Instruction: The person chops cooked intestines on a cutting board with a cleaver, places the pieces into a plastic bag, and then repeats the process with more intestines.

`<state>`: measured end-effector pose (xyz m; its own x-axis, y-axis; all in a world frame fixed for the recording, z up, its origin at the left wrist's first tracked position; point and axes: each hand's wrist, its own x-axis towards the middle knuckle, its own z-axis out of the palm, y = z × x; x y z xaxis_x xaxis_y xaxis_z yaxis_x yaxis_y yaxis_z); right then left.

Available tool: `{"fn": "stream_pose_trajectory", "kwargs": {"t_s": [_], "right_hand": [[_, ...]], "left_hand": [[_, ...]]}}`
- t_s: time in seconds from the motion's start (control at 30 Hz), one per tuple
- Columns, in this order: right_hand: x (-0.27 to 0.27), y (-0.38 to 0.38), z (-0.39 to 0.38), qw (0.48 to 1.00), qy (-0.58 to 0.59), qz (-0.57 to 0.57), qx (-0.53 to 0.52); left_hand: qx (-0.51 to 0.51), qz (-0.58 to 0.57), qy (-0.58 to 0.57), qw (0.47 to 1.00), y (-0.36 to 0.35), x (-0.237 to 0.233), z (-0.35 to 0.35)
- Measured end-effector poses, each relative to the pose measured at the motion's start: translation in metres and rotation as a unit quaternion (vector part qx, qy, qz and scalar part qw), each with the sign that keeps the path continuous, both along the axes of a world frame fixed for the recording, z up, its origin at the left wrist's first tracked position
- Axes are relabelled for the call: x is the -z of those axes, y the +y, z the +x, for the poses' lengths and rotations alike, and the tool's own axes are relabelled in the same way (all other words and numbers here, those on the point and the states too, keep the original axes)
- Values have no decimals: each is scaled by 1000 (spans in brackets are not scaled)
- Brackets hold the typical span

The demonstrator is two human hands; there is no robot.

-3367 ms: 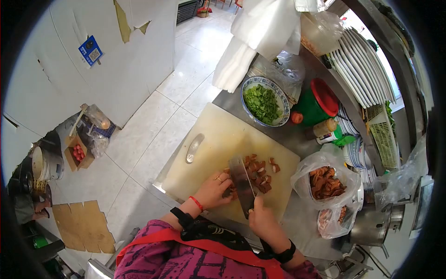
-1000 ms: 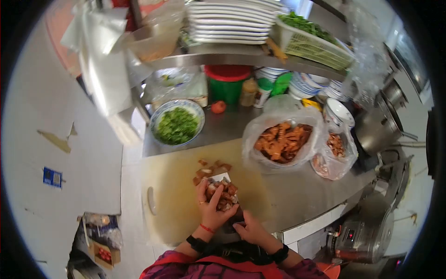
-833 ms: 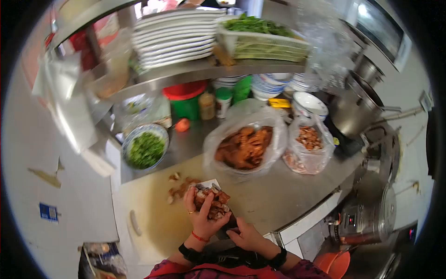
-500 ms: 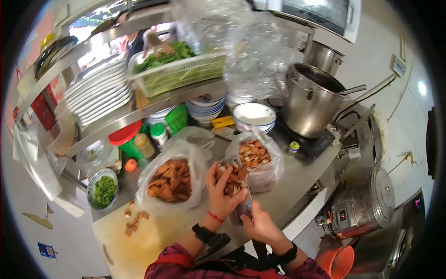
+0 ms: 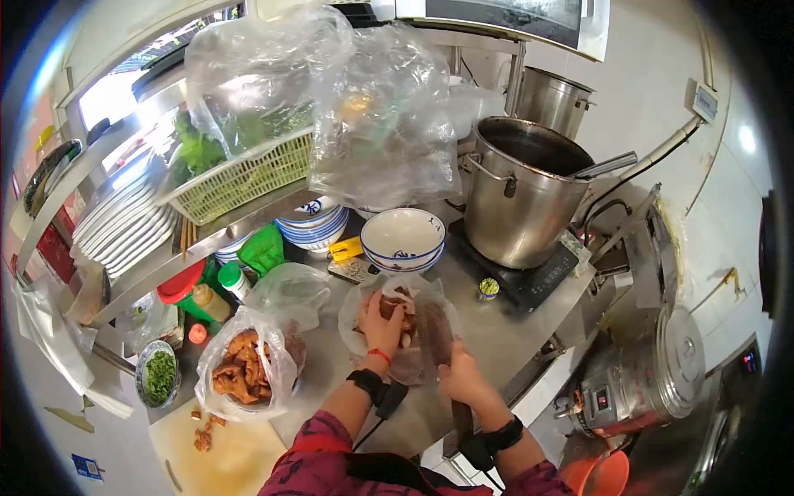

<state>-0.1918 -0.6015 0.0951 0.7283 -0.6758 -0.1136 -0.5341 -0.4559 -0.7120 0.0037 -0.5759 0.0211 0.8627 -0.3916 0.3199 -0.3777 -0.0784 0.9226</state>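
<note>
One cleaver (image 5: pixel 433 329) in right hand (image 5: pixel 463 382), long axis pointing away into bag (image 5: pixel 352 319).

One clear plastic bag (image 5: pixel 364 310) over brown chopped pieces (image 5: pixel 395 307); a second clear bag (image 5: pixel 277 364) shows orange-brown pieces (image 5: pixel 240 372). White bowl (image 5: pixel 404 238) with blue markings on its side, stacked bowls (image 5: pixel 313 225) banded blue, pale yellow-green lattice basket (image 5: pixel 240 178), grey steel pot (image 5: pixel 525 207), dark-bladed cleaver (image 5: pixel 434 329), green-capped bottle (image 5: pixel 234 281), red lid (image 5: pixel 178 285), orange bucket (image 5: pixel 602 475). On the left hand (image 5: pixel 382 321) a red wrist cord and a black band, on the right hand (image 5: pixel 463 382) a black band; sleeve (image 5: pixel 310 463) magenta with dark lines, cutting board (image 5: pixel 227 459) pale yellow.
</note>
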Motion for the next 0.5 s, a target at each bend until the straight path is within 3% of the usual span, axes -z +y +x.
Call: {"fn": "stream_pose_trajectory", "kwargs": {"t_s": [0.07,0.1,0.23,0.33,0.43,0.47,0.5], "right_hand": [[-6,-11,-7,1000,-6,-11,15],[-11,-11,-15,999,-12,-8,34],[-10,-21,-40,996,-70,21,54],[-33,-15,-51,981,-107,118,111],[-11,-20,-59,958,-177,182,135],[-6,-21,-60,946,-194,204,158],[-5,-21,-64,955,-170,181,160]], "left_hand": [[22,109,-6,994,-1,-4,3],[-11,146,-71,987,0,-5,2],[31,176,-42,983,16,-15,6],[29,205,-74,975,20,-20,14],[42,202,-176,963,4,-34,14],[39,201,-176,963,-3,-38,19],[113,157,-67,979,-10,-41,25]]}}
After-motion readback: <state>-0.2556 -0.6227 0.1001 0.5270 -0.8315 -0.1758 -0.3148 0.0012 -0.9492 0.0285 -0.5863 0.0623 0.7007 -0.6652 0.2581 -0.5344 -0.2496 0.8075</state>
